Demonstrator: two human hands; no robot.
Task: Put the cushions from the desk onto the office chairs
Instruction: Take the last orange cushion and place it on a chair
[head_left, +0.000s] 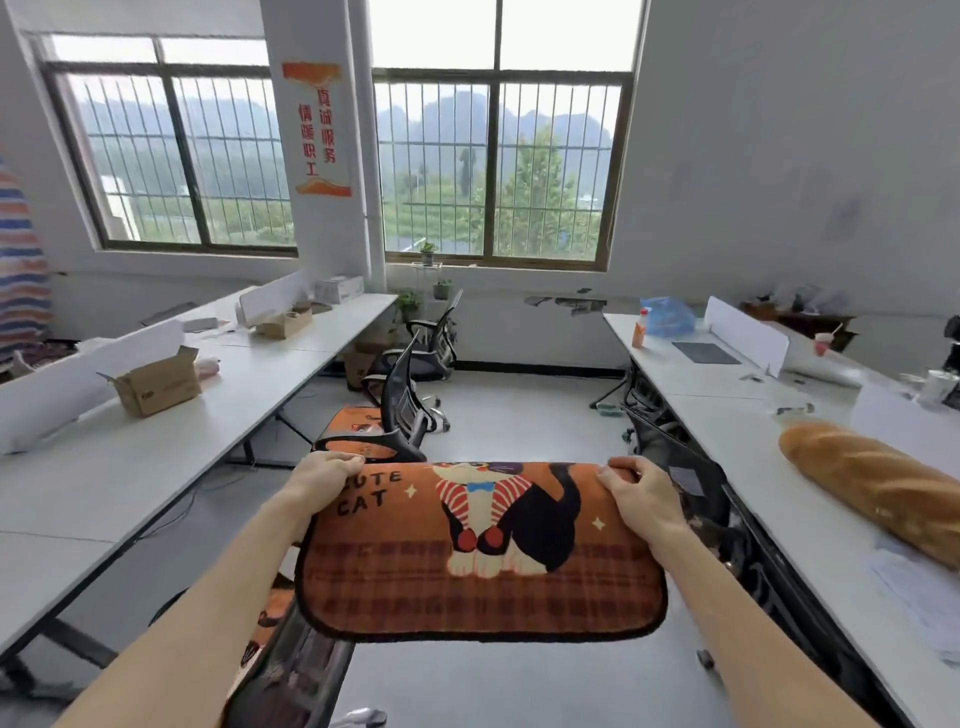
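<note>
Fingers (344, 459) of the left hand (324, 475) and right hand (641, 491) curl over the far corners of the orange cat cushion (483, 561), held level in mid-air above the aisle floor (519, 415). Gripping both corners should stop it sagging. The dark chair (670, 452) tucked at the right desk (753, 467) looks like the next seat and may need pulling out. A mesh chair (402, 395) by the left desk (182, 457) already bears an orange seat cushion (350, 418). A baguette-shaped pillow (872, 483) lies on the right desk; barred windows (498, 166) stand beyond.
</note>
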